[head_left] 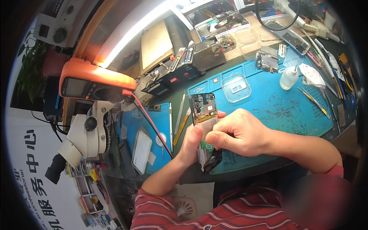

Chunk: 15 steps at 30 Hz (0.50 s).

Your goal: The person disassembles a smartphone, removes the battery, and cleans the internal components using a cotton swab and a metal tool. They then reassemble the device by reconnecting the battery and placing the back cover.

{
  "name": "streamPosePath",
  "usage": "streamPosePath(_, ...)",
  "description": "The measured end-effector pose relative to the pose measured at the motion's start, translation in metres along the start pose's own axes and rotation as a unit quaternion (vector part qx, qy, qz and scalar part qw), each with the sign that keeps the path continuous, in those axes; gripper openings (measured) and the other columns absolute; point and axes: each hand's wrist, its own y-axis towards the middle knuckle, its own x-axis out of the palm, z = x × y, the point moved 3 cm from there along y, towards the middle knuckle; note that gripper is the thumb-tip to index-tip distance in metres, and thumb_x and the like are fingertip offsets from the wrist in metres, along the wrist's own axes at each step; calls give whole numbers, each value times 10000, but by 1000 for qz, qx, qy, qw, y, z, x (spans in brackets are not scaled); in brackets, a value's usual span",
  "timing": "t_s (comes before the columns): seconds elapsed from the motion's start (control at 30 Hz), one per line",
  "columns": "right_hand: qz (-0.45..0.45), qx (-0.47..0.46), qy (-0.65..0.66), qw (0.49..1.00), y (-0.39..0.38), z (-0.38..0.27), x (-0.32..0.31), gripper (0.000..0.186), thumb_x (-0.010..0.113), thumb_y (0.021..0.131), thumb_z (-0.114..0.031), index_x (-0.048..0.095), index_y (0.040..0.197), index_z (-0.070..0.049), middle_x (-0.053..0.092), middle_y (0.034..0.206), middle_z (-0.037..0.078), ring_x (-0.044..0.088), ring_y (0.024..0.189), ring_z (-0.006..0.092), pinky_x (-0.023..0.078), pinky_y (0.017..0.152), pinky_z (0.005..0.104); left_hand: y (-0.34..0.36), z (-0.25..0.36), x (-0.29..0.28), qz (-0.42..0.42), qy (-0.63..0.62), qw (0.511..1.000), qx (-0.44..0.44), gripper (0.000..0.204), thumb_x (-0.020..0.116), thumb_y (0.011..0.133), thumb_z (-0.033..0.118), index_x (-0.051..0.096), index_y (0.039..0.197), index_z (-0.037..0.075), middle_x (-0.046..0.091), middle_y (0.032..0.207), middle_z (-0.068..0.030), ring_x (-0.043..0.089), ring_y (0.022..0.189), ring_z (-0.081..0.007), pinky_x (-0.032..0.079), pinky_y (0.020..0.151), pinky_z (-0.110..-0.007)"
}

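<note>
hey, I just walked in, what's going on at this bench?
A person in a red striped shirt has an opened, slim rectangular phone with exposed circuitry in hand. The left hand grips its left side; the curled right hand is at its right side, but whether it pinches anything is hidden. Beyond, a white plastic squeeze bottle stands on a blue work mat.

The right grip (243, 132) hides part of the opened phone (204, 105).
</note>
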Motion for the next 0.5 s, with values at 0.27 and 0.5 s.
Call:
streamPosePath(0.27, -9, -68, -125, 990, -2, -2, 5, 537, 758, 882, -399, 515, 552, -53, 542, 528, 89, 563, 484, 243, 426, 499, 350, 3, -2, 7, -18, 37, 999, 18, 1185, 434, 809, 893, 337, 1509, -58, 557, 1369, -187, 567, 1243, -244, 449, 1065, -400)
streamPosePath(0.5, 24, -36, -71, 997, -3, -2, 8, 423, 679, 906, -328, 615, 608, -34, 586, 569, 138, 620, 566, 318, 472, 558, 423, 7, 10, 15, -74, -47, 996, -9, 1335, 334, 681, 983, 236, 1566, -12, 356, 1574, -222, 403, 1436, -311, 352, 1169, -463)
